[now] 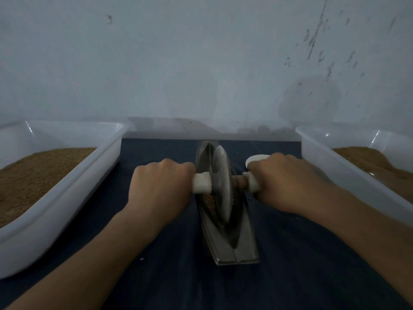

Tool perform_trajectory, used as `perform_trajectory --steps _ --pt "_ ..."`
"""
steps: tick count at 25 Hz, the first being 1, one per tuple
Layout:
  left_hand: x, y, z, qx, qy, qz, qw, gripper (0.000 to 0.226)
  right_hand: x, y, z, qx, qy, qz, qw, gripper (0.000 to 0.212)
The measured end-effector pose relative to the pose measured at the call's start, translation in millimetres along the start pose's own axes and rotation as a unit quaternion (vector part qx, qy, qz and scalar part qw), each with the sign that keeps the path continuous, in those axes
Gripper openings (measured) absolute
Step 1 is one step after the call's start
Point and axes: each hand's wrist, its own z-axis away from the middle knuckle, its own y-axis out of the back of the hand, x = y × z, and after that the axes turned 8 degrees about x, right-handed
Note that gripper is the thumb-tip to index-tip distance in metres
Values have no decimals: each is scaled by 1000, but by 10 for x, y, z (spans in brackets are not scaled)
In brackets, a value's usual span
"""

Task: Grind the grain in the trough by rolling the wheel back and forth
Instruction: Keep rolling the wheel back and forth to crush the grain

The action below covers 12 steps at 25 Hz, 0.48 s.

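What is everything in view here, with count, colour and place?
cloth: one, dark blue, covering the surface
trough: one, grey metal, on the cloth, centre
wheel: one, grey, upright in the trough
grain: brown, in the trough beside the wheel
handles: two, white, either side of the wheel
white round object: one, right of the wheel, partly hidden
tubs: two, white, far left and far right, each holding brown meal
left hand, right hand: one each, gripping the handles

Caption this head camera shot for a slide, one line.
Left hand and right hand grip the handles of the wheel over grain in the metal trough, between two white tubs.
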Motion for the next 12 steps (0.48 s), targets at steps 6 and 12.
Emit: perform_trajectory --steps 6,12 --pt "5 -326 -433 -63 43 -4 997 10 66 -368 -562 2 -17 -26 1000 24" --pt "-21 -73 -391 -77 -57 -26 995 16 97 -325 -174 -15 -28 -27 999 25"
